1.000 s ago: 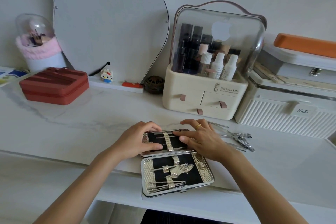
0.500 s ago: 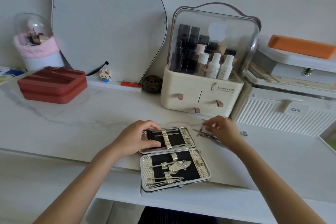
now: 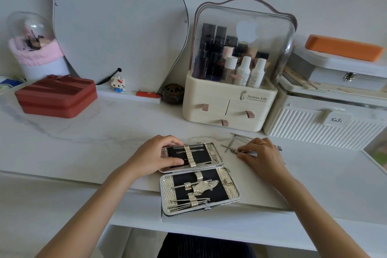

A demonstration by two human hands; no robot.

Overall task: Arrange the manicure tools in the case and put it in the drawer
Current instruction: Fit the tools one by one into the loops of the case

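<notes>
A silver manicure case (image 3: 230, 190) lies open flat near the front edge of the white marble desk (image 3: 88, 142). Several metal tools sit under straps on its black lining. My left hand (image 3: 156, 156) rests on the far half's left side, thumb pressed on the lining. To the right of the case lie loose metal tools (image 3: 235, 142). My right hand (image 3: 260, 153) is down on them, fingertips pinching a small plier-like tool (image 3: 232, 150). A cream cosmetics organiser (image 3: 228, 103) with three small drawers stands behind the case.
A red zipped case (image 3: 56, 96) lies at the left, with a pink-wrapped brush holder (image 3: 34, 52) behind it. A white ribbed box (image 3: 322, 128) and an orange-topped box (image 3: 343, 47) stand at the right. A mirror (image 3: 117, 23) leans on the wall.
My right hand left the case's far half and moved right onto the loose tools, where its fingers closed on one. My left hand stayed on the case.
</notes>
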